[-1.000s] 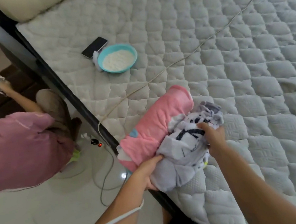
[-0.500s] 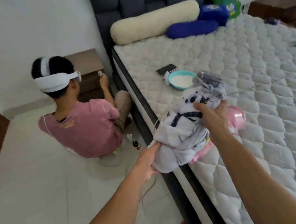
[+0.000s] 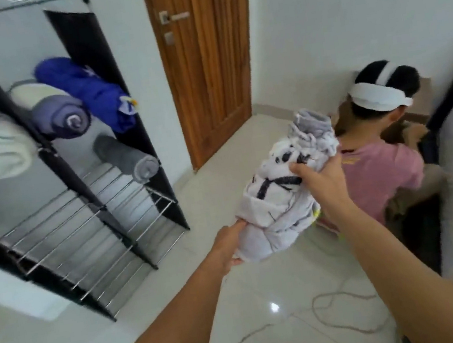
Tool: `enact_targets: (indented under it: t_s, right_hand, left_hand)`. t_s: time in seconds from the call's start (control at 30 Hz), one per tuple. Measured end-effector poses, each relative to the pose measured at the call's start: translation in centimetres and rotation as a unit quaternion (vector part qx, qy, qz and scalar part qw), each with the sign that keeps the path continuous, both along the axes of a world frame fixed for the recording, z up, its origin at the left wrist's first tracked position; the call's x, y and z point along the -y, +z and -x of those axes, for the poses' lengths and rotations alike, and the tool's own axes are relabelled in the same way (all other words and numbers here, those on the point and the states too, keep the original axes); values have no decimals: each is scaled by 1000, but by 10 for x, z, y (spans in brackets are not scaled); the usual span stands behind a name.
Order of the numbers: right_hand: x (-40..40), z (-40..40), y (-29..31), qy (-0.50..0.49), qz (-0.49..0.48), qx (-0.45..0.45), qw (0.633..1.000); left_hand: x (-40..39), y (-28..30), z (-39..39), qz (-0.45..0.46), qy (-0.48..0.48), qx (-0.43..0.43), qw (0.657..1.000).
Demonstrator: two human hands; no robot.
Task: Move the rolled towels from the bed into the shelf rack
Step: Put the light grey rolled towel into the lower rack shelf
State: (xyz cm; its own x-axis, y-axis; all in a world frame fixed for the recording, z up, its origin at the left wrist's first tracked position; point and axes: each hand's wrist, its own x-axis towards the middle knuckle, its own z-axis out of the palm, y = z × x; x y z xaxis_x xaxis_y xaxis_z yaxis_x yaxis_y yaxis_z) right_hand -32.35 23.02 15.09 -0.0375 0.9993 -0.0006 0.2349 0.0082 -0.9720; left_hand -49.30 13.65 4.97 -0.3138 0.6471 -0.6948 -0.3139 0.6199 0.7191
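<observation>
Rolled towel (image 3: 284,192) — long axis tilted, grey end up-right — clenched at both ends by left hand (image 3: 228,246), right hand (image 3: 323,179).

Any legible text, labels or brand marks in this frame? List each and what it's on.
None can be read.
Pink shirt of the seated person: a small yellowish print near the shoulder, too blurred to read.
White towel roll held in both hands: black marks, a pattern as far as can be told, not letters.
</observation>
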Motion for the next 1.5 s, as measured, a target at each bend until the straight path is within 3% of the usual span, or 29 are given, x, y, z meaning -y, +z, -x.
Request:
enact_targets:
  t_s: [0.17, 0.37, 0.63, 1.07, 1.23, 1.37, 1.5]
  right_hand:
    - [-17, 141, 2, 171, -39, 37, 984]
    - [-46, 287, -32, 348, -46, 66, 934]
    - [-89, 409, -68, 473, -13, 125, 872]
    - [-125, 549, -120, 496, 35, 222, 838]
    - [-133, 608, -144, 463, 98, 198, 858]
    - [-144, 654, -160, 456, 126, 178, 863]
    - [-147, 677, -162, 493, 95, 206, 840]
  left_hand:
    - [24, -14, 83, 6, 152, -7, 988]
    - [14, -46, 166, 32, 320, 7, 947]
    - [-23, -78, 221, 67, 430, 81, 897]
    - [-57, -118, 323, 55, 495, 130, 858]
    - [-65, -126, 371, 19, 506, 137, 851]
    - [-75, -133, 405, 8, 507, 91, 857]
    - [-85, -137, 421, 9, 503, 54, 863]
